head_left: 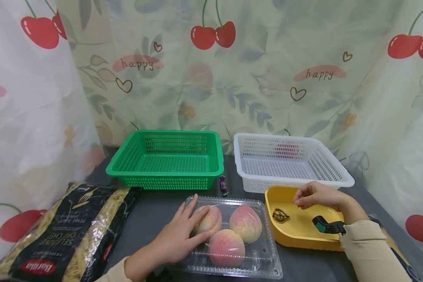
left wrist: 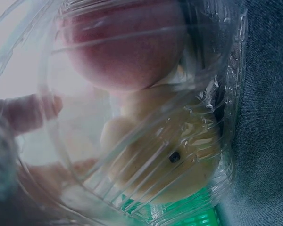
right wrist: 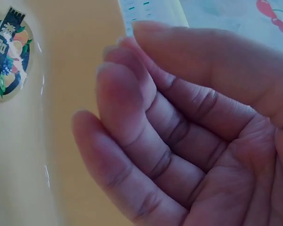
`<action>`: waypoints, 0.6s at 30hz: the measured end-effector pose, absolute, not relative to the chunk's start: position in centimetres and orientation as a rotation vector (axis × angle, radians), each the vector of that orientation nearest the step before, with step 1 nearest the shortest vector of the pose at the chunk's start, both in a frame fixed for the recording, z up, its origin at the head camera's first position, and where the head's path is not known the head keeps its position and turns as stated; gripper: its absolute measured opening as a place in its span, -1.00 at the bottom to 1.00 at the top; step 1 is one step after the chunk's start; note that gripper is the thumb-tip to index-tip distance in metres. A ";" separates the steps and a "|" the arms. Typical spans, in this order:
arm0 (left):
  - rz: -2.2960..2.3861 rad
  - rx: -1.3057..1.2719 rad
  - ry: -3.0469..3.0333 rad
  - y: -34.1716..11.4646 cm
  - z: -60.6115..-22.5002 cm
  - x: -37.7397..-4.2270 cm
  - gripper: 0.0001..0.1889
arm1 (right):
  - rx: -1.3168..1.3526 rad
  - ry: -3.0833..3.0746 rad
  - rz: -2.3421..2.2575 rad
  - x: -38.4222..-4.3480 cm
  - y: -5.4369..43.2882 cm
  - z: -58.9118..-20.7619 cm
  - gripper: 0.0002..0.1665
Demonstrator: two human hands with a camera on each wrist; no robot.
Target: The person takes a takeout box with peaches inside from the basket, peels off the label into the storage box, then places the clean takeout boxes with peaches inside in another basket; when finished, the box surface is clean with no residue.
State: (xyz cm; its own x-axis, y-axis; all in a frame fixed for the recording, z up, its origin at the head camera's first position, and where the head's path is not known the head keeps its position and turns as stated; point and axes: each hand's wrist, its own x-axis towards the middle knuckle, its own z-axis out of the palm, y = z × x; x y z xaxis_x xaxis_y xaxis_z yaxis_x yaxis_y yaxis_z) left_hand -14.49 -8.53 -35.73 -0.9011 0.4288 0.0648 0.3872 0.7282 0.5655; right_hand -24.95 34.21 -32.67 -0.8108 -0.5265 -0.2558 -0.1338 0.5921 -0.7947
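Three pinkish peaches (head_left: 227, 248) sit in a clear plastic clamshell box (head_left: 264, 266). My left hand (head_left: 178, 235) rests on the box at its left side, fingers spread over the left peach (head_left: 211, 221). Through the plastic in the left wrist view, a peach (left wrist: 127, 47) and a fingertip (left wrist: 49, 106) show dimly. Over the yellow tray (head_left: 303, 243) hovers my right hand (head_left: 319, 196), its fingers loosely bent with nothing between them in the right wrist view. A black fruit sticker (head_left: 280, 216) with printed fruit lies in the tray, left of that hand.
Behind stand a green basket (head_left: 165, 181) and a white basket (head_left: 246, 182), with a small purple-wrapped candy (head_left: 223, 185) between them. A black pasta bag (head_left: 63, 235) lies at the left. Another package (head_left: 394, 246) is partly hidden behind my right forearm. A printed curtain surrounds the table.
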 end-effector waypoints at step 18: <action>0.908 0.672 2.850 -8.5 -35.7 -14.5 -0.33 | -0.398 2.647 -1.297 -25.3 36.2 -31.0 -0.49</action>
State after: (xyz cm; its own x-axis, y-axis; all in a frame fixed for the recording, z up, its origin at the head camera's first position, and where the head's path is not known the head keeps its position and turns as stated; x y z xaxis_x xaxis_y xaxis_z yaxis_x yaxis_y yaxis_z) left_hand -14.48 -8.54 -35.71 -0.9011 0.4296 0.0593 0.3847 0.7287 0.5666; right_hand -25.31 36.25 -30.95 -0.9504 -0.3093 -0.0325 -0.1638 0.5869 -0.7929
